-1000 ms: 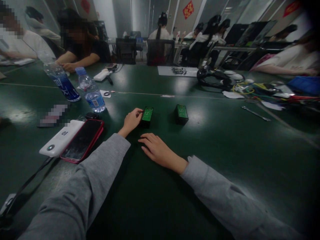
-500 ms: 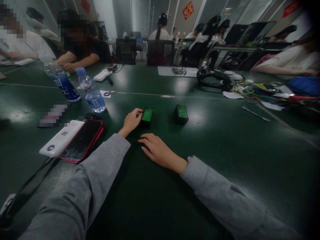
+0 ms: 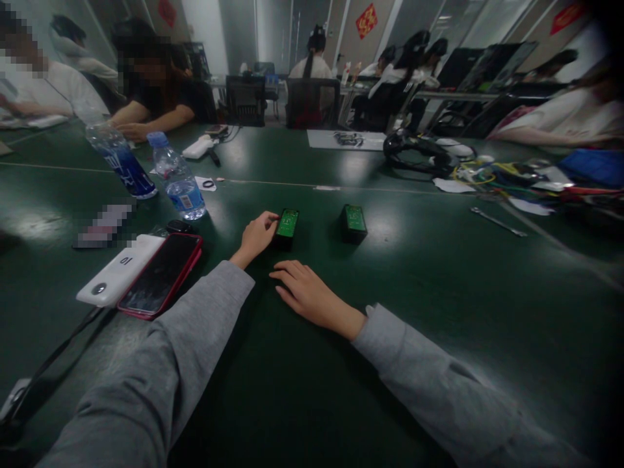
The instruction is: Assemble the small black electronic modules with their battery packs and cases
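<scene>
My left hand [image 3: 257,236] reaches forward across the dark green table [image 3: 302,364] and its fingers close on the left side of a small black box with a green circuit board on top [image 3: 287,226]. A second such box [image 3: 354,222] stands apart to its right, untouched. My right hand [image 3: 307,291] lies flat on the table nearer to me, fingers stretched out toward the left, holding nothing. Both arms wear grey sleeves.
At the left lie a red-cased phone [image 3: 160,273], a white power bank [image 3: 118,272] and two water bottles [image 3: 176,175]. A wrench [image 3: 497,221], a black headset [image 3: 419,156] and a tangle of coloured wires [image 3: 507,177] sit at the right. Other people sit around the table.
</scene>
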A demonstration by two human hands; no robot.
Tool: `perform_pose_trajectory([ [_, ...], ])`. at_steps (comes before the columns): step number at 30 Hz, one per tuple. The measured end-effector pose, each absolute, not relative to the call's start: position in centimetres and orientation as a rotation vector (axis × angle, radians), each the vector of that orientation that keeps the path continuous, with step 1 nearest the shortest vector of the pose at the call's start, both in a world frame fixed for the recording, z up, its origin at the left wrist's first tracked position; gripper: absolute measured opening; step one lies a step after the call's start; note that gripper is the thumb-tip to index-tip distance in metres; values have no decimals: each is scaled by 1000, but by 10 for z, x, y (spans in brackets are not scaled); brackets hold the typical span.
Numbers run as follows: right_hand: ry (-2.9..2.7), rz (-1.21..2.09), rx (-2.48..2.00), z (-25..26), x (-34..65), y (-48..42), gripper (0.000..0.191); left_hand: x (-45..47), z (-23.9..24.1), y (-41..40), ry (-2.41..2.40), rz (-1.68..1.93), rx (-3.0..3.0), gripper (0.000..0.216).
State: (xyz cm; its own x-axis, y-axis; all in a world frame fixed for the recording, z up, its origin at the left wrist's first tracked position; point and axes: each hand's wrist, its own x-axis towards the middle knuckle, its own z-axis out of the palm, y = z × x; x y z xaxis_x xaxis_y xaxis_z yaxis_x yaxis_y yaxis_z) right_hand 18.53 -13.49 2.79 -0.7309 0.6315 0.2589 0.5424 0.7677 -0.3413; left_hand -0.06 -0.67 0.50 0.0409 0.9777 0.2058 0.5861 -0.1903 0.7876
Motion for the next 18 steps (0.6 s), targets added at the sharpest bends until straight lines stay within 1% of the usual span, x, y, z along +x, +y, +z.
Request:
perform_pose_trajectory([
  [18, -2596, 350, -899, 27, 185, -135, 31, -2, 0, -3, 1604, 1004, 1913, 23],
])
